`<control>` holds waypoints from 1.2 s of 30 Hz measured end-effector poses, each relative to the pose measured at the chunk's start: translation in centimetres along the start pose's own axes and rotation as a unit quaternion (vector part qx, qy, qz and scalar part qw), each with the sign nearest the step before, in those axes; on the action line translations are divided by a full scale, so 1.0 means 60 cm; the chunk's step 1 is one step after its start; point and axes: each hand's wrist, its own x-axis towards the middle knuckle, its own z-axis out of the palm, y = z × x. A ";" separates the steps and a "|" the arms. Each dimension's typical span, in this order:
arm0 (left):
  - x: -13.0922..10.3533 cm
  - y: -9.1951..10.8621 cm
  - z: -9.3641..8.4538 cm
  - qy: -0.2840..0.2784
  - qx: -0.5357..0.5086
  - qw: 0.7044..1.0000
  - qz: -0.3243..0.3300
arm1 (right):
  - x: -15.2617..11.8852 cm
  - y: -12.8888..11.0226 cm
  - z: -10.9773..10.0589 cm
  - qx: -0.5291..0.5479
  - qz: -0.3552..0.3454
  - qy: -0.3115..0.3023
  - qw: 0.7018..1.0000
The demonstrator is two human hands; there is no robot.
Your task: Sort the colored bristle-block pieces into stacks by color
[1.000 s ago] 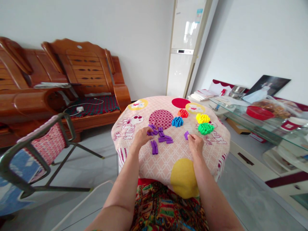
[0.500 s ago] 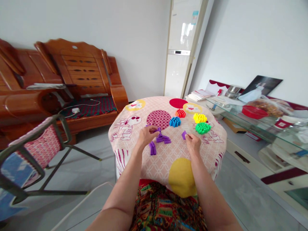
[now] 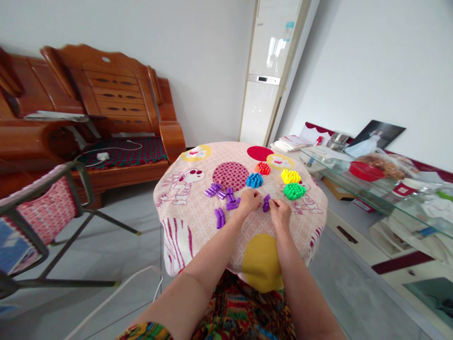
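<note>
Several purple pieces (image 3: 220,218) lie loosely grouped on the left and middle of the cloth-covered round table (image 3: 205,250). My left hand (image 3: 250,200) is closed just right of them; what its fingertips hold, if anything, is too small to tell. Close to it, my right hand (image 3: 281,212) pinches a small purple cluster (image 3: 266,203), held over the cloth. Beyond my hands stand a blue cluster (image 3: 255,180) and a red-orange cluster (image 3: 263,168). A yellow cluster (image 3: 290,176) and a green cluster (image 3: 294,191) sit at the right.
A wooden bench (image 3: 120,108) stands at the back left, with a metal-framed chair (image 3: 53,203) nearer. Along the right runs a glass-topped cabinet (image 3: 354,189) bearing a red bowl (image 3: 366,171), papers and a bag. A white cable (image 3: 116,293) lies on the floor.
My left hand has moved right, from the loose purple pieces to beside my right hand. More of the loose purple pieces show. The purple cluster remains at my right hand. The view has shifted slightly.
</note>
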 end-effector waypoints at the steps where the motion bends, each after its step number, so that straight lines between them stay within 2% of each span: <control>1: -0.005 -0.002 -0.001 0.002 0.000 1.000 0.014 | 0.000 0.000 0.000 0.002 0.002 -0.001 1.000; 7: -0.039 -0.002 -0.005 -0.054 0.053 0.984 0.163 | 0.004 -0.001 0.000 0.018 0.021 -0.008 1.000; 14: -0.032 0.009 0.009 0.003 0.072 0.989 0.130 | 0.002 -0.006 -0.005 0.018 0.016 -0.006 1.000; 19: -0.029 0.007 0.016 -0.011 0.052 0.990 0.129 | 0.003 -0.007 -0.005 0.022 0.014 -0.007 1.000; 22: -0.033 0.008 0.011 0.001 0.055 0.989 0.136 | 0.003 -0.008 -0.006 0.016 0.009 -0.005 1.000; 25: -0.031 0.006 -0.021 0.043 0.058 0.987 0.141 | 0.002 -0.008 -0.007 0.003 -0.005 -0.002 1.000; 28: -0.021 -0.014 -0.081 0.111 0.086 0.983 0.119 | 0.001 -0.007 -0.006 -0.001 -0.006 -0.001 1.000; 31: -0.011 -0.054 -0.148 0.198 0.149 0.968 0.051 | 0.001 -0.005 -0.004 -0.001 0.005 -0.002 1.000; 33: -0.009 -0.086 -0.180 0.207 0.176 0.962 0.011 | 0.002 -0.005 -0.003 0.004 0.008 -0.003 1.000; 36: -0.010 -0.125 -0.202 0.177 0.187 0.965 -0.039 | 0.002 -0.007 -0.004 0.014 0.012 -0.006 1.000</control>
